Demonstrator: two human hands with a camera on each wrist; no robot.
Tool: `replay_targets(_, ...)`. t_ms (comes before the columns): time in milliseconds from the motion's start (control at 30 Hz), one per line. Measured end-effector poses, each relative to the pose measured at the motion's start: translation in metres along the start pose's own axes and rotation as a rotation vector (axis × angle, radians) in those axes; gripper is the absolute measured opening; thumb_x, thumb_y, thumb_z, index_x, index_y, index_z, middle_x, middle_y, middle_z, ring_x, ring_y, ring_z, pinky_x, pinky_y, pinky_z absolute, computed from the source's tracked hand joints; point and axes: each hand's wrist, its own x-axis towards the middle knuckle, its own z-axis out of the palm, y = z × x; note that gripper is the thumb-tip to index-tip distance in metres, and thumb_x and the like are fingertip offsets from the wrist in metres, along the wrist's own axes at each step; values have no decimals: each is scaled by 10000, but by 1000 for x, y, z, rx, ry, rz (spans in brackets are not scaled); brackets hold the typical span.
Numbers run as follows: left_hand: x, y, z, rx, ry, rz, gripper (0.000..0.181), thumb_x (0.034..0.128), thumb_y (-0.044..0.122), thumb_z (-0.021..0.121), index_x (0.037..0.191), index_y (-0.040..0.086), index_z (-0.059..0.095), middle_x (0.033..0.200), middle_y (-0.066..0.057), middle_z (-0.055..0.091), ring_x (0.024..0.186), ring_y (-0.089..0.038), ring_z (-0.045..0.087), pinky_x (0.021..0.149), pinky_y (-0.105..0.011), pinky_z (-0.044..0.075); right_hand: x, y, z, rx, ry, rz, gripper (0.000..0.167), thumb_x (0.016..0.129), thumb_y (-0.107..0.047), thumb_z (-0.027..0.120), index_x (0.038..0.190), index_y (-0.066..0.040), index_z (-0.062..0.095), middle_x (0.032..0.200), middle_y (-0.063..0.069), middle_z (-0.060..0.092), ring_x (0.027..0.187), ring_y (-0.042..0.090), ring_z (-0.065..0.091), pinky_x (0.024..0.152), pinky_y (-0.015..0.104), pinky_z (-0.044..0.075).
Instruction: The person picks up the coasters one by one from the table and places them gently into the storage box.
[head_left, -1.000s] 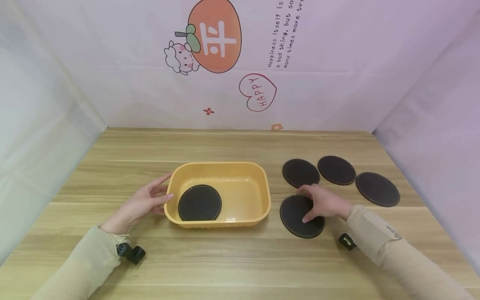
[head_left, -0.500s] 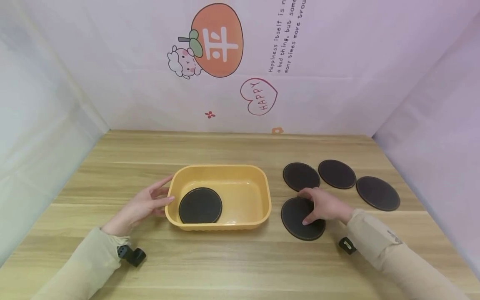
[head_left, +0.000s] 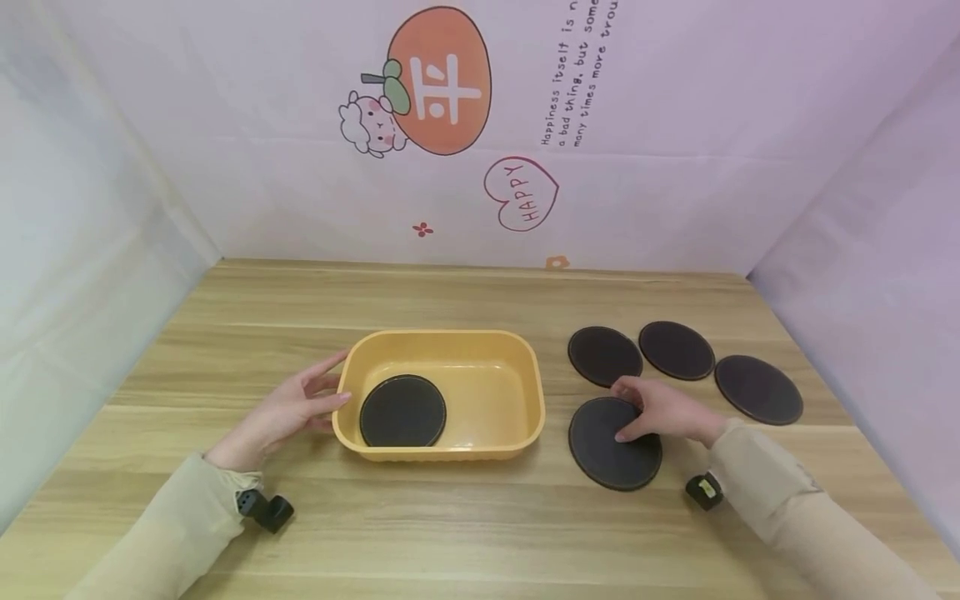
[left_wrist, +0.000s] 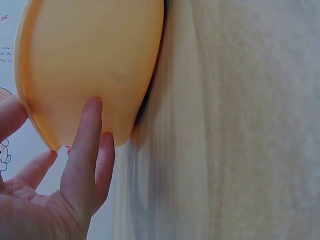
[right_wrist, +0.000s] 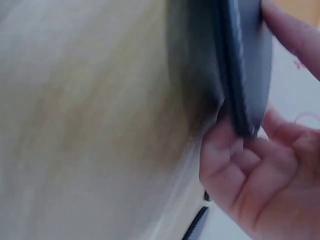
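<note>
On the left, my left hand point(head_left: 288, 408) holds the near-left side of a yellow plastic bin point(head_left: 487, 404). Its thumb lies over the rim, while the other fingers point(left_wrist: 90, 130) press the outer wall. Inside the bin, at its left end, a round black coaster point(head_left: 403, 412) lies flat. My right hand point(head_left: 667, 408) pinches another black coaster point(head_left: 611, 458) by its right edge, thumb on top and fingers beneath. In the right wrist view, this stitched-edge coaster point(right_wrist: 255, 65) is raised off the wood, with a shadow below it.
Beyond my right hand, three more black coasters lie flat: one on the left point(head_left: 604, 356), one in the middle point(head_left: 677, 350) and one on the right point(head_left: 759, 389). A wooden tabletop point(head_left: 450, 525) carries everything. White printed cloth point(head_left: 660, 200) encloses the back and sides.
The coaster under my right hand has come up off the table and shifted slightly right and nearer. My left hand and the bin have stayed in place.
</note>
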Motion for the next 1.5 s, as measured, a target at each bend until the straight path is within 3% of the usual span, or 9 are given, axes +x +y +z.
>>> replay_targets(100,1,-1,0,3,3,0,747,939,58,545,1525,72,83,1404,-379,301,1027,-210,603,805,-381,572,-2,8,-6,152,-90,37,480,793,-143,742,1176,32,511,1202,228,586,1191,459,479,954,512,460)
replay_targets(200,1,-2,-1,3,5,-5,744,938,53,542,1526,75,86,1401,-377,305,1023,-203,604,806,-378,571,-3,19,-12,359,-197,33,421,865,-85,639,1218,60,460,1186,174,598,1140,372,550,896,404,517)
replay_targets(300,2,-3,-1,4,6,-6,743,937,50,541,1526,76,87,1401,-376,307,1028,-206,603,808,-382,570,-3,28,-16,612,-322,-16,318,908,-13,544,1213,15,458,1127,50,641,1023,206,628,826,304,548)
replay_targets(400,2,-2,-2,1,7,-6,747,936,57,546,1525,76,87,1406,-376,302,1036,-215,602,813,-390,569,-3,33,-18,795,-422,-89,276,934,30,476,1188,-79,488,1122,-17,655,997,141,646,821,285,556)
replay_targets(533,3,-2,0,-8,4,-10,752,934,64,555,1526,79,90,1408,-372,301,1039,-214,601,820,-399,566,-3,34,-17,902,-452,-150,312,954,40,433,1188,-153,505,1154,-33,638,1018,117,633,826,281,554)
replay_targets(733,4,-3,2,-11,-1,-17,756,930,61,557,1526,85,93,1404,-371,303,1026,-203,604,828,-408,563,-1,22,-18,1057,-419,-210,361,961,88,361,1200,-140,507,1160,-23,640,1025,114,630,816,266,557)
replay_targets(1033,1,-5,0,6,14,-14,743,935,53,543,1526,84,94,1410,-376,298,1058,-244,592,827,-416,563,12,-16,-30,1071,-289,-261,320,969,54,398,1174,-125,567,1121,-13,658,1013,119,638,797,242,559)
replay_targets(1300,2,-2,-1,17,25,-12,744,933,56,545,1527,85,96,1411,-368,307,1051,-251,597,825,-418,563,27,-52,-34,929,-130,-117,260,960,-23,484,1193,-138,483,1111,-70,626,989,87,621,802,264,540)
replay_targets(1500,1,-2,-1,12,18,-5,744,936,58,547,1525,78,93,1415,-376,297,1042,-244,601,810,-409,569,55,-92,-33,890,-45,-87,391,964,2,433,1346,0,352,1051,-84,627,907,71,633,774,264,533)
